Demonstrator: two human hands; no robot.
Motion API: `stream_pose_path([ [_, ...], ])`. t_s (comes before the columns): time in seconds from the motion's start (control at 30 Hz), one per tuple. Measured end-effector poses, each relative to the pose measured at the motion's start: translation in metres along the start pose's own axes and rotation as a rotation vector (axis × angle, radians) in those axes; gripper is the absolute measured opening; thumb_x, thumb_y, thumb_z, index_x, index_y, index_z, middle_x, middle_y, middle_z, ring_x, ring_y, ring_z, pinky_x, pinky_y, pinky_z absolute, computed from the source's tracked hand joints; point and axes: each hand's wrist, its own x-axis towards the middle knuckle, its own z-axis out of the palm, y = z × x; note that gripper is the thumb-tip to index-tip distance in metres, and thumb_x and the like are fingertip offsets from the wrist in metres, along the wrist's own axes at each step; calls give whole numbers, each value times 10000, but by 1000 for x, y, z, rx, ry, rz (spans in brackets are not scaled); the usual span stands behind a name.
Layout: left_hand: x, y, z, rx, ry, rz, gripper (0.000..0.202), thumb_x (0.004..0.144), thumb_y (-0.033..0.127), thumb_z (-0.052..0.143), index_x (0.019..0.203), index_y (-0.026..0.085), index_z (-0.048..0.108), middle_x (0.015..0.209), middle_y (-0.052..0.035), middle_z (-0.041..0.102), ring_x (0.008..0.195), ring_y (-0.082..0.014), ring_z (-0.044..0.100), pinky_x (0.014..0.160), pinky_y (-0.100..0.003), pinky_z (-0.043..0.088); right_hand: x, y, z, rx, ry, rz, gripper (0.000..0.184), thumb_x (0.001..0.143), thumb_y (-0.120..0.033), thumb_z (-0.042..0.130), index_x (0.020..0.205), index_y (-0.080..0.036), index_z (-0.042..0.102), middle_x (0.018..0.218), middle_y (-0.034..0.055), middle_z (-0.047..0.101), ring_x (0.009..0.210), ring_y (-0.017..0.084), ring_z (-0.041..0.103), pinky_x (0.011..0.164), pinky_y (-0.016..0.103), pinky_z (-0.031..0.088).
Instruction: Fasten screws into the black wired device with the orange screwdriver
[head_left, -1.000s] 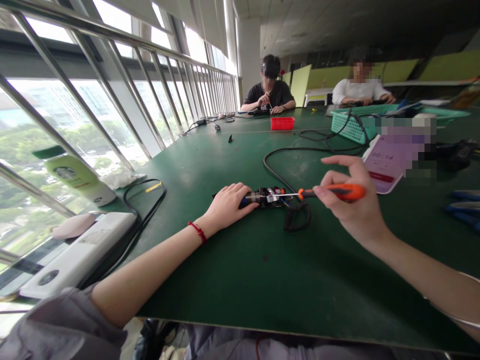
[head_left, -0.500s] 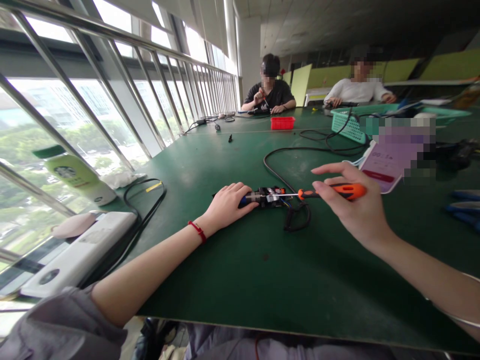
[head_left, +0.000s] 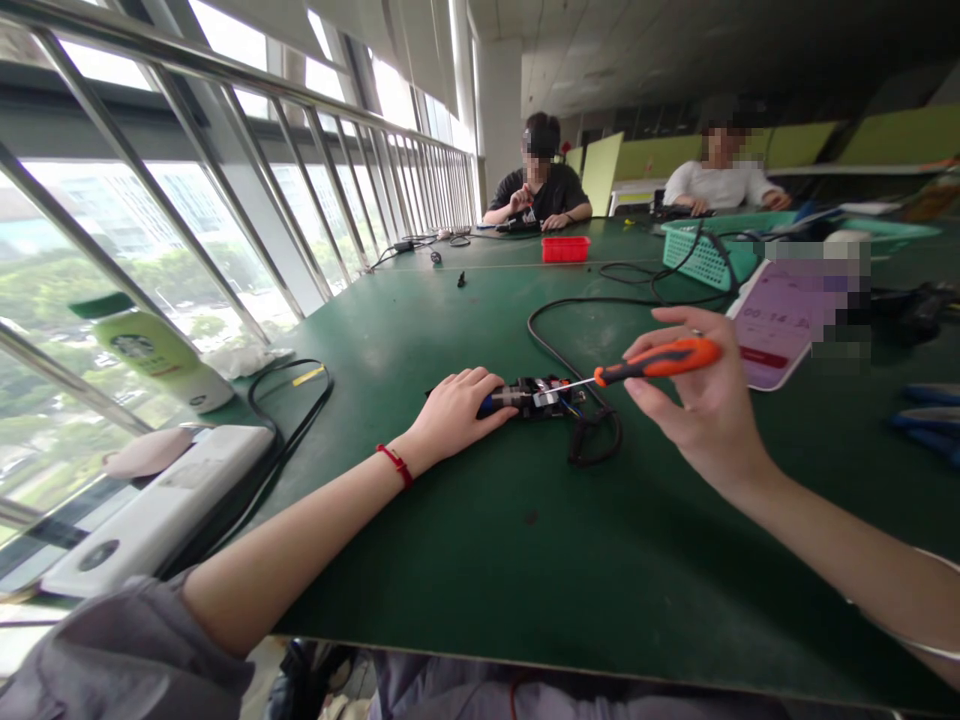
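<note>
My left hand (head_left: 456, 406) rests curled over the left end of a small black electronic device (head_left: 536, 396) lying on the green table (head_left: 465, 560), holding it down. My right hand (head_left: 697, 400) grips an orange-handled screwdriver (head_left: 656, 362). Its thin metal shaft slants down to the left and its tip meets the top of the device. A black cable (head_left: 592, 440) loops off the device's right end and runs toward the back of the table.
A phone (head_left: 780, 325) stands propped right of my right hand. Blue-handled pliers (head_left: 926, 420) lie at far right. A white power strip (head_left: 161, 505), a bottle (head_left: 154, 350) and a black cord sit at left by the window. A red tray (head_left: 565, 247), a green basket (head_left: 705, 250) and two seated people are beyond.
My right hand has lifted the screwdriver handle, so the shaft now slopes down to the device instead of lying level. The left hand and the device have not moved.
</note>
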Motion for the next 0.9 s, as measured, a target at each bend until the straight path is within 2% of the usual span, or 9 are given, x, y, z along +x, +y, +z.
stream_pose_path([
  [0.1, 0, 0, 0, -2, 0, -4, 393, 894, 522, 385, 1042, 197, 548, 1021, -57, 598, 907, -216, 565, 814, -362, 443, -1, -2, 0, -146, -56, 111, 208, 761, -339, 642, 927, -242, 562, 557, -58, 476, 479, 125, 474, 581, 318, 458],
  [0.17, 0, 0, 0, -3, -1, -8, 391, 892, 521, 389, 1042, 198, 550, 1017, -57, 599, 906, -217, 566, 811, -360, 443, -2, -3, 0, -183, -82, 127, 143, 775, -343, 628, 859, -235, 587, 513, -62, 438, 427, 110, 427, 520, 302, 426],
  [0.27, 0, 0, 0, -3, -3, -8, 393, 892, 523, 387, 1040, 198, 551, 1019, -57, 600, 907, -217, 565, 808, -357, 443, -3, -1, 2, -62, -16, 4, 326, 705, -249, 687, 998, -263, 545, 756, -17, 543, 651, 147, 562, 625, 308, 486],
  [0.33, 0, 0, 0, -2, -4, -8, 399, 893, 526, 382, 1045, 198, 550, 1022, -58, 599, 907, -217, 564, 811, -360, 442, -2, 1, 3, -10, 9, -29, 423, 680, -229, 703, 1051, -282, 508, 839, -6, 555, 740, 163, 583, 657, 313, 502],
  [0.5, 0, 0, 0, -6, -7, -10, 404, 893, 526, 381, 1048, 194, 551, 1020, -60, 597, 904, -219, 565, 809, -364, 445, -3, 0, 2, -156, -96, 119, 197, 764, -332, 646, 928, -258, 568, 509, -64, 480, 393, 104, 430, 454, 294, 406],
  [0.6, 1, 0, 0, -6, -7, -6, 405, 894, 527, 381, 1053, 194, 548, 1020, -60, 596, 909, -219, 565, 817, -364, 444, -3, 1, 2, -104, -83, 53, 260, 738, -281, 674, 968, -264, 554, 560, -58, 514, 464, 122, 499, 539, 315, 462],
  [0.7, 1, -1, 0, -5, -5, -3, 401, 894, 525, 383, 1050, 194, 546, 1021, -60, 595, 909, -218, 565, 820, -363, 445, -3, 2, 2, -1, 0, -17, 383, 695, -236, 703, 1026, -283, 515, 818, -4, 588, 670, 156, 599, 623, 323, 507],
  [0.83, 0, -1, 0, -4, -3, -7, 393, 894, 525, 383, 1047, 201, 545, 1020, -58, 594, 908, -217, 569, 814, -359, 447, -3, 0, -1, -112, -57, 126, 214, 766, -306, 646, 952, -267, 548, 541, -60, 481, 420, 112, 490, 459, 292, 436],
  [0.9, 0, -1, 0, -1, -3, -5, 399, 893, 528, 384, 1048, 197, 544, 1020, -59, 596, 911, -218, 569, 820, -360, 445, -4, 0, -1, -148, -73, 147, 161, 775, -315, 636, 909, -256, 568, 513, -70, 437, 358, 89, 428, 416, 285, 400],
])
